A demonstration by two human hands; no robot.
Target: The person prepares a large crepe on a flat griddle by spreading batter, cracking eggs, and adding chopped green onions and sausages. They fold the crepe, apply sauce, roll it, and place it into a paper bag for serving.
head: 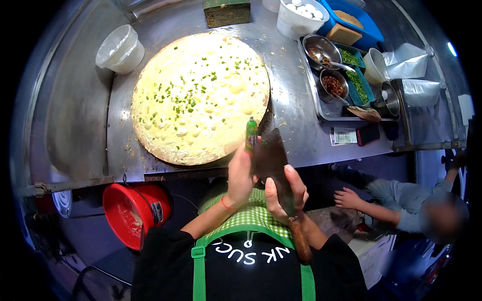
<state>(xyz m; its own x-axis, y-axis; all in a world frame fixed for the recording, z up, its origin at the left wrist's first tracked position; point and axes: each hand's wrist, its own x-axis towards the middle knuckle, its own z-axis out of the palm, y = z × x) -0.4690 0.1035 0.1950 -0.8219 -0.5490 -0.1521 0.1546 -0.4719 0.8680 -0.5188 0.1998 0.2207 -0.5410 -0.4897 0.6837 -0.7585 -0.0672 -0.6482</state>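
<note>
A large round flatbread point(199, 98) dotted with chopped green onion lies on the metal worktop point(290, 98). Over its near right edge, my left hand point(241, 177) holds a small green wrapped sausage-like packet point(251, 134) upright. My right hand point(288, 192) grips a broad dark metal blade with a wooden handle point(300, 240); the handle points back toward my chest and the blade point(273, 158) stands up beside the packet. The fingertips of my left hand are partly hidden behind the blade.
A steel tray point(320, 105) at right holds bowls of sauce and chili flakes and baskets of chopped greens. Behind it stand a tub of eggs point(301, 19) and a blue basin point(371, 34). A lined tub point(122, 50) is at left, a red bucket point(128, 214) below. Another person point(395, 203) is at lower right.
</note>
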